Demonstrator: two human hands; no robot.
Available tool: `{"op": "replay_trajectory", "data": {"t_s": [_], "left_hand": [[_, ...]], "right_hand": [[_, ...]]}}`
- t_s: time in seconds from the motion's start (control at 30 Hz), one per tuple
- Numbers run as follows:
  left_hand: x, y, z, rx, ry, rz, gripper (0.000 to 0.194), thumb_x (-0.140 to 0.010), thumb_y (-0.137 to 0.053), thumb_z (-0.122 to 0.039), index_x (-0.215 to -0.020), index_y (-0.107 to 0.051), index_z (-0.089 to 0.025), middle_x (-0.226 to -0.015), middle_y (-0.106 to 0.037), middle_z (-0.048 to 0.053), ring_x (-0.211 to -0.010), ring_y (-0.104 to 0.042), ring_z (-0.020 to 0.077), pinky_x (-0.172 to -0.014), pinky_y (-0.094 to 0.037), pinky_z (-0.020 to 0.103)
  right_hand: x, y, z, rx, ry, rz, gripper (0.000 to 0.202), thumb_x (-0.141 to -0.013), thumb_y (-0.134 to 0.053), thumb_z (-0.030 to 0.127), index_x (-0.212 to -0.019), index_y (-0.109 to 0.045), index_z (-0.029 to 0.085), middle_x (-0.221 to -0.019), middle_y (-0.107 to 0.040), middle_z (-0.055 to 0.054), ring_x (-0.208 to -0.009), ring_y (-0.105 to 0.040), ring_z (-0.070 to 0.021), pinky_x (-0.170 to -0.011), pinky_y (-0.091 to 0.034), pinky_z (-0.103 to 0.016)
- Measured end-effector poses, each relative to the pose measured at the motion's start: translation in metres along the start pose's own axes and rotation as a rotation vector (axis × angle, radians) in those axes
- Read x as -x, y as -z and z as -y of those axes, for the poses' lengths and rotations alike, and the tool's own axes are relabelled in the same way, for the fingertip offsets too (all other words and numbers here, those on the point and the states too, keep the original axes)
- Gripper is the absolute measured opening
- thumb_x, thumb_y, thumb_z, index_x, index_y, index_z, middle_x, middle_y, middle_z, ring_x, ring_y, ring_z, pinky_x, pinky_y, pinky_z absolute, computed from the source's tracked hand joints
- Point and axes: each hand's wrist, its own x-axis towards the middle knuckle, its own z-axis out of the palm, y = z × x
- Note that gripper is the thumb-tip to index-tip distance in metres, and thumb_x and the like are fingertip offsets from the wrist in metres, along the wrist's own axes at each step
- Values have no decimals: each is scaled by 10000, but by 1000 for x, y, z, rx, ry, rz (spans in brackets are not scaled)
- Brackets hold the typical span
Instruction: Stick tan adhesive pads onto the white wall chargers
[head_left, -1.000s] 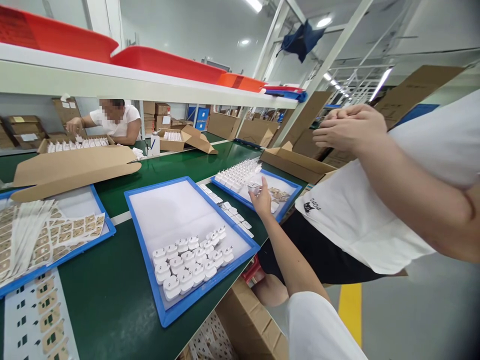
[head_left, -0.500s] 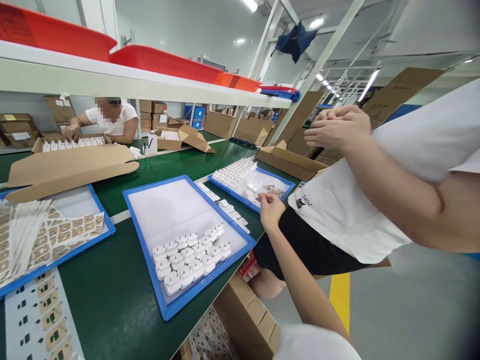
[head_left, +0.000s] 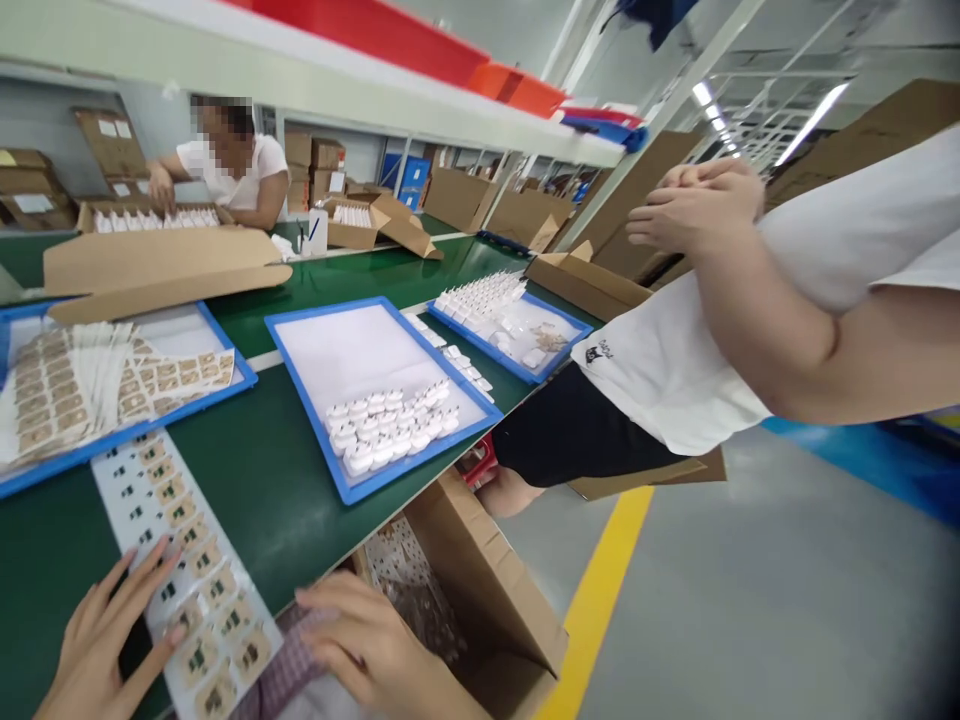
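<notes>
My left hand (head_left: 112,630) lies with spread fingers on the lower left edge of a sticker sheet (head_left: 176,510), its fingertips touching the sheet. To the right of the sheet, my right hand (head_left: 375,645) hovers near the table's front edge with its fingers bent and apart, nothing visible in it. The sheet carries rows of beige labels with dark cut-outs. Beyond it, a blue-rimmed tray (head_left: 300,395) holds several white plug adapters (head_left: 394,430). A second tray (head_left: 240,370) at the left holds a pile of label sheets (head_left: 67,390).
A third tray (head_left: 551,375) with white plugs stands farther back. An open carton (head_left: 517,590) is below the table edge. At the right stands a person in a white shirt (head_left: 675,350) with joined hands; another person (head_left: 262,170) sits across the table. Red bins line the shelf above.
The view has shifted down and left. Both my hands are now at the near sticker sheet; an arm that reached toward the far tray is gone from there.
</notes>
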Motion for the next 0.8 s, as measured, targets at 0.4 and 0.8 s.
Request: {"op": "replay_trajectory", "data": {"t_s": [0.4, 0.8], "left_hand": [[-19, 74, -43, -63, 31, 382, 792, -944, -503, -630, -1627, -238, -328, -1742, -89, -4, -1615, 7, 405, -1259, -53, 715], [-4, 23, -34, -166, -59, 241, 629, -982, -539, -499, -1568, -388, -328, -1686, -258, 43, -1591, -197, 400, -1194, -81, 812]], "right_hand": [[-111, -21, -17, -42, -98, 89, 274, -1026, -519, 338, -909, -735, 215, -971, -754, -86, -1010, -706, -242, -896, -579, -428], [-80, -86, -2, 166, -2, 469, 375, -988, -606, 331, -1314, -642, 149, -1399, -634, -187, -1355, -530, -302, -1115, -459, -522]]}}
